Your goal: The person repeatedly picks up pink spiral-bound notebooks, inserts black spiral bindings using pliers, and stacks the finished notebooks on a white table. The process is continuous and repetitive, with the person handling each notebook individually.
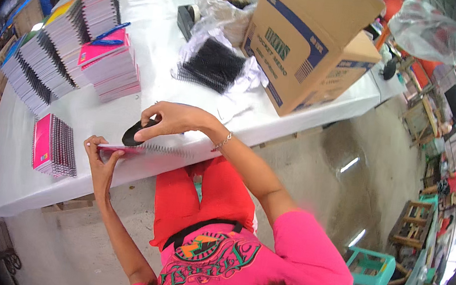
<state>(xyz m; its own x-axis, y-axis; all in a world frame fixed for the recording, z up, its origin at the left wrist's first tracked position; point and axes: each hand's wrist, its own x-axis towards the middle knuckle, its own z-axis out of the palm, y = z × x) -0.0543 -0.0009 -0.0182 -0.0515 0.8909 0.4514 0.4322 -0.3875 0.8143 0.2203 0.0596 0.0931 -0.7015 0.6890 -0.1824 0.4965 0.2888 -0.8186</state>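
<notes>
Two bare hands meet over a pink notebook (126, 148) at the near edge of the white table (16, 174), just left of the frame's centre. The left hand (100, 157) pinches the notebook's left end, thumb on top and fingers curled beneath. The right hand (171, 120) comes in from the right, its fingers closed on a flat black oval tool (134, 133) pressed down against the notebook's black spiral wire (168, 150), which runs along the edge toward the right. A small stack of pink notebooks (54, 145) lies to the left of the hands. Several taller stacks of bound notebooks (70, 46) fill the upper left of the frame. A heap of loose black wire coils (210, 64) rests on white wrapping at upper centre, beside a tilted cardboard box (312, 45). A roll of tape in a dispenser (189, 17) sits further back.
</notes>
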